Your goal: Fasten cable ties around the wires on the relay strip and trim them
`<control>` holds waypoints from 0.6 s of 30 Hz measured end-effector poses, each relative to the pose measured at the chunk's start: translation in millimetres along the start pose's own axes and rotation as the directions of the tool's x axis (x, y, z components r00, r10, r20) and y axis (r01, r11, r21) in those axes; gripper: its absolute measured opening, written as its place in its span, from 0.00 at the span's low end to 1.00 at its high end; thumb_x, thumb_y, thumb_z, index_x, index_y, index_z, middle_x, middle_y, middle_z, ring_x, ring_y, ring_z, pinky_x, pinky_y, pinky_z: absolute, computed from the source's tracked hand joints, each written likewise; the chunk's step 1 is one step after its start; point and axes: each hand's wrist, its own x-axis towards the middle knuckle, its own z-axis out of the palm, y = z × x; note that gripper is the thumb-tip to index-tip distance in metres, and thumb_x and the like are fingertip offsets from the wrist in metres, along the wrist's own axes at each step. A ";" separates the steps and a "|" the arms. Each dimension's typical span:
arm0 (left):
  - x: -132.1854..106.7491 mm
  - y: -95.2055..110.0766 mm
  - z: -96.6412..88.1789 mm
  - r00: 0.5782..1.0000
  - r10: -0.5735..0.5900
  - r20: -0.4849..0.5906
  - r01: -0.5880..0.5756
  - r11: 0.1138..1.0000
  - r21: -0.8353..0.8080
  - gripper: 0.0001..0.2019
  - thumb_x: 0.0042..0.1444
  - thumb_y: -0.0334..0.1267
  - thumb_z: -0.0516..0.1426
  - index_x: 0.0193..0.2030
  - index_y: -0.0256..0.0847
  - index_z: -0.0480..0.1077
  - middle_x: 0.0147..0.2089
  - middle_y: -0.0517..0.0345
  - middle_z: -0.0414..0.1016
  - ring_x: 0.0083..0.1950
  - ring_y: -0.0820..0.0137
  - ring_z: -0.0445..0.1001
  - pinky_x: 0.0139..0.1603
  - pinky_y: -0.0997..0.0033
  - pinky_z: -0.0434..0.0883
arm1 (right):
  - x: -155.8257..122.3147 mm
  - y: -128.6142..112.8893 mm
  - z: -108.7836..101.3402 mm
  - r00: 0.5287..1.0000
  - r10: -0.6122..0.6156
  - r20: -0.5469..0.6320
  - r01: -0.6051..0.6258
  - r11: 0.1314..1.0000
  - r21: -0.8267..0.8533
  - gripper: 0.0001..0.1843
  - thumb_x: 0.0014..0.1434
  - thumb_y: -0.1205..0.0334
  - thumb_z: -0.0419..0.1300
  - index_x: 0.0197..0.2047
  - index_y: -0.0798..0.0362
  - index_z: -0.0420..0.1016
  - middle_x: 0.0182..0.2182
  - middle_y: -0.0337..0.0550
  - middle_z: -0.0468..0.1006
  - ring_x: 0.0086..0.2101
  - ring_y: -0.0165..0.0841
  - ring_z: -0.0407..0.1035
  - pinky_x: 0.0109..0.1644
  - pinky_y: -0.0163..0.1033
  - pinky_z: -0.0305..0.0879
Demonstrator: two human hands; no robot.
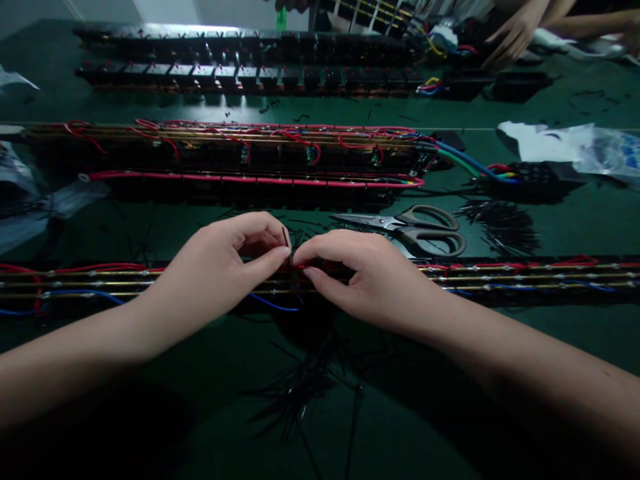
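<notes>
My left hand [225,263] is closed in a pinch, with a short thin black strip [285,235] sticking up at its fingertips. Close beside it, my right hand [370,273] pinches at a red wire [300,267]; the exact hold is partly hidden by the fingers. Both hands are over a long black assembly [530,277] with parallel brass-coloured rods and red and blue wires. One loose blue wire [275,305] curves below the fingertips. Just behind my right hand lie scissors [420,229] with dark handles.
Piles of thin black strips lie at right [500,225] and in front [295,393]. Beyond stand more wired assemblies [260,179] and black rails [225,75]. Plastic bags [595,150] lie at the sides. Another person's hand [517,33] is at the far right.
</notes>
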 end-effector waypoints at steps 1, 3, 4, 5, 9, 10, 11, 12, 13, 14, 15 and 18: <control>0.4 0.2 0.3 1.000 -0.001 0.003 0.001 1.000 -0.017 0.02 0.59 0.36 0.61 0.37 0.42 0.75 0.31 0.68 0.79 0.32 0.77 0.74 0.32 0.83 0.67 | 0.0 0.0 -0.1 1.000 -0.002 0.000 0.002 1.000 0.000 0.10 0.61 0.73 0.59 0.43 0.56 0.80 0.38 0.41 0.83 0.38 0.32 0.76 0.42 0.35 0.67; 1.0 0.6 0.6 1.000 -0.007 0.006 0.007 0.999 -0.039 0.02 0.59 0.36 0.60 0.36 0.42 0.75 0.31 0.67 0.79 0.32 0.77 0.74 0.33 0.82 0.67 | -0.1 0.1 -0.3 1.000 -0.003 -0.001 0.003 1.000 -0.001 0.10 0.61 0.73 0.59 0.43 0.57 0.80 0.38 0.42 0.84 0.38 0.33 0.76 0.42 0.35 0.68; 1.1 0.8 0.8 1.000 -0.012 0.006 0.012 0.999 -0.043 0.02 0.58 0.36 0.60 0.36 0.42 0.75 0.31 0.67 0.79 0.32 0.77 0.74 0.33 0.82 0.67 | -0.1 0.2 -0.4 1.000 -0.004 -0.001 0.004 1.000 -0.003 0.10 0.61 0.73 0.59 0.43 0.57 0.80 0.38 0.42 0.84 0.38 0.33 0.76 0.42 0.35 0.68; 1.1 1.0 1.0 1.000 -0.016 0.007 0.016 0.999 -0.044 0.03 0.58 0.36 0.60 0.36 0.42 0.75 0.31 0.67 0.78 0.32 0.77 0.74 0.32 0.82 0.67 | -0.1 0.4 -0.5 1.000 -0.004 -0.001 0.004 1.000 -0.004 0.10 0.61 0.73 0.59 0.43 0.57 0.80 0.38 0.42 0.84 0.37 0.33 0.76 0.42 0.36 0.68; 1.0 0.5 2.6 1.000 -0.015 0.012 0.016 1.000 -0.025 0.03 0.58 0.36 0.59 0.36 0.41 0.74 0.31 0.66 0.77 0.32 0.75 0.73 0.32 0.80 0.66 | -0.2 0.8 -0.1 1.000 -0.006 0.001 0.006 1.000 -0.006 0.10 0.61 0.73 0.58 0.43 0.57 0.81 0.38 0.43 0.84 0.38 0.34 0.77 0.42 0.36 0.68; 1.2 0.0 3.2 1.000 -0.011 0.014 0.011 1.000 -0.017 0.03 0.58 0.37 0.59 0.35 0.41 0.74 0.31 0.66 0.77 0.33 0.75 0.72 0.33 0.79 0.66 | -0.3 1.0 0.2 1.000 -0.004 0.000 0.004 1.000 -0.008 0.10 0.61 0.73 0.58 0.43 0.57 0.81 0.38 0.43 0.84 0.38 0.34 0.77 0.42 0.36 0.68; 1.3 -0.6 3.7 1.000 -0.008 0.016 0.008 1.000 -0.011 0.03 0.58 0.37 0.59 0.35 0.42 0.73 0.32 0.66 0.76 0.33 0.75 0.72 0.33 0.79 0.66 | -0.5 1.1 0.5 1.000 0.000 0.000 0.000 1.000 -0.012 0.11 0.61 0.72 0.58 0.43 0.57 0.81 0.38 0.43 0.84 0.38 0.34 0.77 0.43 0.36 0.68; 1.6 -1.2 4.2 1.000 -0.008 0.021 0.008 1.000 -0.007 0.03 0.58 0.37 0.59 0.35 0.42 0.73 0.32 0.66 0.76 0.34 0.74 0.72 0.34 0.78 0.67 | -0.8 1.2 0.7 1.000 0.003 0.002 -0.003 1.000 -0.016 0.11 0.62 0.72 0.58 0.43 0.56 0.81 0.38 0.43 0.84 0.38 0.34 0.76 0.43 0.37 0.68; 1.9 -1.7 4.5 1.000 -0.010 0.026 0.010 1.000 -0.006 0.03 0.59 0.37 0.58 0.35 0.42 0.73 0.32 0.66 0.75 0.34 0.74 0.72 0.34 0.78 0.67 | -1.0 1.2 1.0 1.000 0.006 0.004 -0.006 1.000 -0.021 0.11 0.62 0.72 0.58 0.43 0.56 0.81 0.38 0.43 0.84 0.39 0.34 0.76 0.42 0.37 0.68; 2.2 -2.1 4.6 0.999 -0.016 0.032 0.017 1.000 -0.007 0.03 0.59 0.38 0.58 0.36 0.42 0.73 0.32 0.66 0.75 0.34 0.74 0.72 0.35 0.77 0.67 | -1.3 1.1 1.1 1.000 0.006 0.005 -0.006 1.000 -0.024 0.11 0.62 0.72 0.58 0.43 0.56 0.81 0.38 0.43 0.84 0.38 0.34 0.76 0.42 0.37 0.67; 2.5 -2.4 4.6 0.999 -0.024 0.036 0.025 1.000 -0.009 0.04 0.60 0.38 0.58 0.36 0.43 0.72 0.32 0.66 0.75 0.34 0.74 0.71 0.35 0.77 0.67 | -1.4 1.0 1.1 1.000 0.006 0.007 -0.006 1.000 -0.026 0.10 0.62 0.72 0.58 0.43 0.55 0.80 0.38 0.43 0.83 0.38 0.34 0.76 0.42 0.37 0.67; 3.4 -2.0 4.0 0.998 -0.049 0.045 0.050 0.999 -0.022 0.04 0.60 0.39 0.58 0.37 0.43 0.72 0.34 0.65 0.74 0.35 0.73 0.72 0.36 0.75 0.67 | -1.2 0.3 0.5 1.000 0.009 0.012 -0.008 1.000 -0.026 0.10 0.62 0.71 0.57 0.42 0.55 0.80 0.38 0.42 0.83 0.38 0.33 0.75 0.41 0.36 0.66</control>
